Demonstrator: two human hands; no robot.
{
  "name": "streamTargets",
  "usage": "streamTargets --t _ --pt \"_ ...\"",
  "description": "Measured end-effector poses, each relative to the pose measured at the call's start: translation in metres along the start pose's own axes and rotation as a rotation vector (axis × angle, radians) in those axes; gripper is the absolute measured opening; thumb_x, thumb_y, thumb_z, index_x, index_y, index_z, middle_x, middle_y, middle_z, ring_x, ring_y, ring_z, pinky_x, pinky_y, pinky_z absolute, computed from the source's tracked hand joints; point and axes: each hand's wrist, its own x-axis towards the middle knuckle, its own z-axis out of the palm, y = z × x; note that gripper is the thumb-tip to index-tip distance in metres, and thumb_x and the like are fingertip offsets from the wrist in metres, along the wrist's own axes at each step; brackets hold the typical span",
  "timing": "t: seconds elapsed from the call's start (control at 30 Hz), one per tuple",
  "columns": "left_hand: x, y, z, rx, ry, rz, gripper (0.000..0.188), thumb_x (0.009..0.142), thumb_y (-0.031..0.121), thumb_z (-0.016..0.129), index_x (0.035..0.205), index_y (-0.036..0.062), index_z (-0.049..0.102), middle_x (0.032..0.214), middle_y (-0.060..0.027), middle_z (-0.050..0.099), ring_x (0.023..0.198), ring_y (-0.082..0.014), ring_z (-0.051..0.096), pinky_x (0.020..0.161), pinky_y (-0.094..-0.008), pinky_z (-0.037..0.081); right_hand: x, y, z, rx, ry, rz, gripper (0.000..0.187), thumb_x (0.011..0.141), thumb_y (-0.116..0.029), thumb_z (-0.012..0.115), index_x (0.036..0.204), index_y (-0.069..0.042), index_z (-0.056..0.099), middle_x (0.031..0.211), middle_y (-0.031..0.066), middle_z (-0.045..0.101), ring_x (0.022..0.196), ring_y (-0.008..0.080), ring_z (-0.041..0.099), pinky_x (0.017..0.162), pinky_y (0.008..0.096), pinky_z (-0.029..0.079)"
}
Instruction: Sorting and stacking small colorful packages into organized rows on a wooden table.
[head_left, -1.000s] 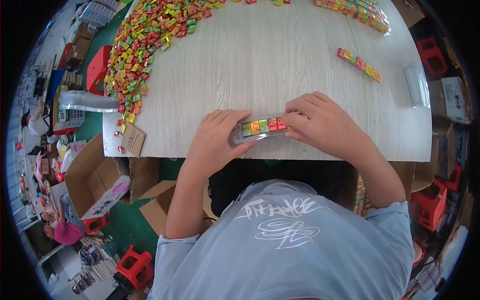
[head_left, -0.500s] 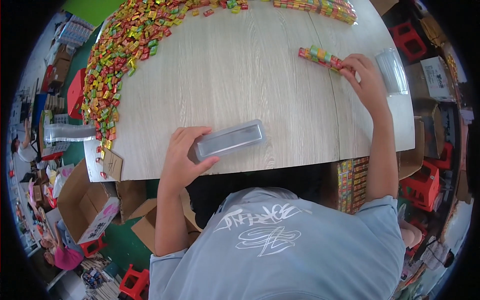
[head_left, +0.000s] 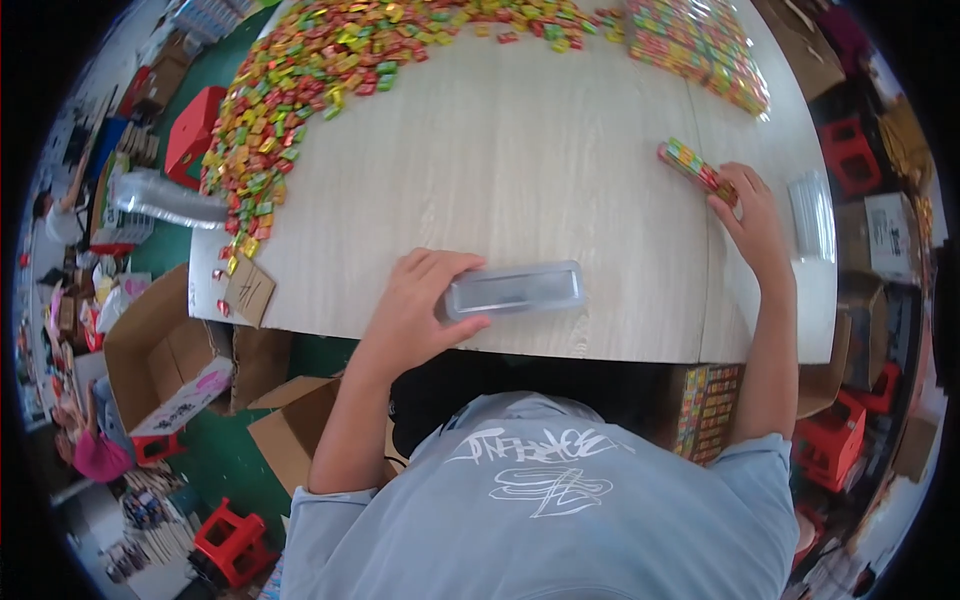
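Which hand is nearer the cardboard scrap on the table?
Left. The left hand, holding the tray, is right of the scrap; the right hand, on small blocks, is much farther right.

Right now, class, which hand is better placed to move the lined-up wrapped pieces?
Probably the right hand: it is at one end of the lined-up wrapped pieces. The left hand is farther away, around one end of the clear tray.

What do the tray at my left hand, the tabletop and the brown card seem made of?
Tray: likely clear plastic, glossy; it looks see-through with bright highlights. Tabletop: perhaps laminate, smooth, pale woodgrain; real wood possible. Brown card: probably cardboard, matte, showing no shine.
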Motion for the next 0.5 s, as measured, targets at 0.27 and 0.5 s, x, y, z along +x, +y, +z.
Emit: streamTargets --t 0.27,0.5 --pt "-0.005 -0.002 0.000 -0.042 0.013 0.048 0.065 0.087 0.038 0.075 0.140 0.0059 0.055 0.131 -0.0173 0.063 0.123 -0.0378 0.058 0.112 -0.0507 0.039 0.142 -0.119 0.022 -0.055 0.075 -0.339 0.038 0.101 -0.030 0.068 0.132 -0.009 0.061 0.154 0.0153 0.052 0.142 0.0387 0.049 0.119 0.0480 0.036" --pt "-0.011 0.000 0.003 0.026 -0.067 0.065 0.075 0.091 0.048 0.072 0.148 0.0037 0.052 0.141 -0.0171 0.059 0.127 -0.0367 0.056 0.108 -0.0480 0.042 0.357 -0.267 0.120 -0.033 -0.078 -0.507 0.066 0.105 -0.055 0.056 0.161 -0.022 0.042 0.167 0.0188 0.036 0.153 0.0372 0.039 0.124 0.0553 0.029"
